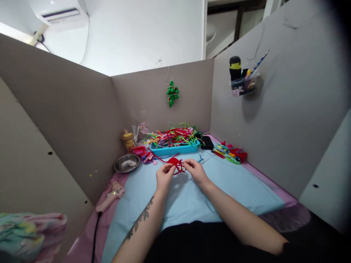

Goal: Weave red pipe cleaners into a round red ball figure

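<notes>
At the centre of the frame, a red pipe-cleaner piece (173,161) with loose strands is held above a light blue cloth (227,197). The left hand (165,176) has its thumb and index finger pinched on the piece's lower edge; the right hand (196,171) has its thumb and fingertips closed on strands at its right side. Just behind, a blue tray (175,149) is heaped with multicoloured pipe cleaners (175,137). Left of centre are a metal bowl (120,167) with small pale bits inside and, lower down, a pink glue gun (109,198). A black phone-like object (207,143) and a colourful pipe-cleaner cluster (231,153) lie right of the tray. A green ornament (172,94) hangs at upper centre; a clear holder (244,84) of tools is on the upper-right partition.
</notes>
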`<state>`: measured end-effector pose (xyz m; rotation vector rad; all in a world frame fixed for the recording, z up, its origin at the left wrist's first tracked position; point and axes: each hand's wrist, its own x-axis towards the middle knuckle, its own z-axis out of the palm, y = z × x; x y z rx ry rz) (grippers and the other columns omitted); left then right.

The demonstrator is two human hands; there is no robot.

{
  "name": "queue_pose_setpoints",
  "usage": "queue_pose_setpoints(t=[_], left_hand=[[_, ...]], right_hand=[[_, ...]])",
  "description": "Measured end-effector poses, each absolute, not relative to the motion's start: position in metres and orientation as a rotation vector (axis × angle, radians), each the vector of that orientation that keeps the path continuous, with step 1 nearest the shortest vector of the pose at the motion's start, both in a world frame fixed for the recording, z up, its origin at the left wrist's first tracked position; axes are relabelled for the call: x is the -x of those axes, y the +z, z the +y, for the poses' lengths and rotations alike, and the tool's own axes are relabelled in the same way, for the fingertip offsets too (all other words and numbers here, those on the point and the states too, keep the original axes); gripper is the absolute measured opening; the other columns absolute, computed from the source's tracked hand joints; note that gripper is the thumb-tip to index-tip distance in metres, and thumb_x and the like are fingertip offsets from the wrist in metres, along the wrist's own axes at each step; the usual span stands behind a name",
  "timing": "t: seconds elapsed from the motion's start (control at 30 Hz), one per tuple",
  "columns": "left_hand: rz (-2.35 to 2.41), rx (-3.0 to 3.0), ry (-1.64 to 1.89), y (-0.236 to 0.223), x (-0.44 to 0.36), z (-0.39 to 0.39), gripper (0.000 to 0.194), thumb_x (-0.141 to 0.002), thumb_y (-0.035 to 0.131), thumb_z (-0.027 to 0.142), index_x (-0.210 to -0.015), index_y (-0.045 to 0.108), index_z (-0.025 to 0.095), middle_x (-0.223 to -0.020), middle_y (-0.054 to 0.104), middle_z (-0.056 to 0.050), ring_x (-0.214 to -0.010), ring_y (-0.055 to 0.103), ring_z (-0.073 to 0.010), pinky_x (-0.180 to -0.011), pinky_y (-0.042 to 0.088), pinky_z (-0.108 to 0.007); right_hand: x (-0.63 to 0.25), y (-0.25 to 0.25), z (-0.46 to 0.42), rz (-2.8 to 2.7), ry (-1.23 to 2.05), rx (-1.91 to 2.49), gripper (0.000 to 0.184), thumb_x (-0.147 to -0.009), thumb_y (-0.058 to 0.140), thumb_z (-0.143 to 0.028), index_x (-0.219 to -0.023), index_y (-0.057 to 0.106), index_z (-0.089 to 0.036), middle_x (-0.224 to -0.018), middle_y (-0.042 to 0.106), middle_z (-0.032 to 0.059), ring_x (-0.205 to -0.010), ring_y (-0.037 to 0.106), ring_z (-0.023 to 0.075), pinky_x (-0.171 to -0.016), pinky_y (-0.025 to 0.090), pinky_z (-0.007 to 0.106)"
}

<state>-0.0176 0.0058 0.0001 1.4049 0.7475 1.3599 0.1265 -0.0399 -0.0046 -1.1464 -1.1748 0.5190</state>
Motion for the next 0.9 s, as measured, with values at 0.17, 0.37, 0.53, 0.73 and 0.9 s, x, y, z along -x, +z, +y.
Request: queue_pose_setpoints(t=[0.17,0.37,0.53,0.73,0.9], left_hand=[[0.741,-1.409,1.360,-0.0011,0.0173,0.0058,0.023,-0.061,0.073,0.031,-0.076,0.067,0.014,-0.072,0.070,-0.005,-0.066,0.064,-0.0165,-0.063,0.049,-0.026],[0.715,-1.424,1.341,-0.0019,0.0155,0.0043,0.020,-0.061,0.073,0.028,-0.073,0.066,0.014,-0.068,0.069,-0.003,-0.062,0.062,-0.0146,-0.062,0.048,-0.025],[0.709,-1.432,1.323,-0.0012,0.0152,0.0034,0.018,-0.061,0.073,0.026,-0.073,0.067,0.014,-0.066,0.068,-0.004,-0.060,0.061,-0.0140,-0.060,0.046,-0.024],[0.698,-1.424,1.312,-0.0007,0.0155,0.0036,0.017,-0.062,0.073,0.026,-0.073,0.067,0.014,-0.067,0.069,-0.004,-0.061,0.062,-0.0142,-0.060,0.046,-0.024],[0.685,-1.424,1.305,-0.0013,0.0153,0.0042,0.018,-0.061,0.074,0.027,-0.071,0.067,0.014,-0.066,0.069,-0.004,-0.060,0.062,-0.0143,-0.060,0.047,-0.025]], right_hand=[[-0.1261,-0.0044,-0.0429,-1.248,0.387,1.237,0.014,-0.072,0.058,-0.029,-0.072,0.065,-0.018,-0.069,0.057,0.0026,-0.064,0.050,0.0163,-0.063,0.039,0.029],[-0.1205,-0.0033,-0.0456,-1.333,0.298,1.289,0.010,-0.070,0.058,-0.024,-0.070,0.066,-0.019,-0.063,0.054,0.0007,-0.061,0.049,0.0156,-0.060,0.036,0.027],[-0.1201,-0.0019,-0.0481,-1.329,0.318,1.301,0.012,-0.072,0.054,-0.024,-0.070,0.065,-0.018,-0.066,0.062,0.0018,-0.061,0.052,0.0158,-0.059,0.038,0.026],[-0.1202,-0.0028,-0.0484,-1.292,0.379,1.267,0.013,-0.073,0.055,-0.026,-0.072,0.065,-0.018,-0.065,0.062,0.0013,-0.060,0.053,0.0156,-0.059,0.039,0.026],[-0.1229,-0.0064,-0.0431,-1.242,0.484,1.193,0.014,-0.072,0.057,-0.030,-0.072,0.064,-0.017,-0.066,0.063,0.0018,-0.062,0.056,0.0156,-0.060,0.042,0.026]])
